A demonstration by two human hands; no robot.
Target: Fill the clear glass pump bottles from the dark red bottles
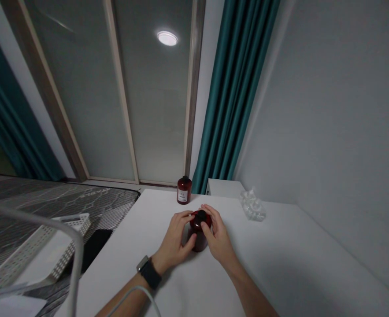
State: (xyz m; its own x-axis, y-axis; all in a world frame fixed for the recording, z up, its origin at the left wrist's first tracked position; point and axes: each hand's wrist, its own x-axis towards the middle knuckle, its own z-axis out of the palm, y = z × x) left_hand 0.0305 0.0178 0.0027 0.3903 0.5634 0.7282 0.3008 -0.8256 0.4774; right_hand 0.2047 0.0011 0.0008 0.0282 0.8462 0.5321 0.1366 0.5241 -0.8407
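A dark red bottle with a black cap [198, 231] stands upright on the white table [280, 264]. My left hand [174, 240] is wrapped round its left side, thumb at the front. My right hand [216, 235] grips its right side, fingers curled up over the cap. A smartwatch sits on my left wrist. A second dark red bottle [184, 189] with a white label stands at the table's far edge, apart from both hands.
Crumpled clear plastic [253, 205] lies at the back right of the table. A white perforated basket [53, 240] and a black object [93, 246] lie on the patterned bed to the left. Teal curtains [234, 97], a window and a grey wall stand behind.
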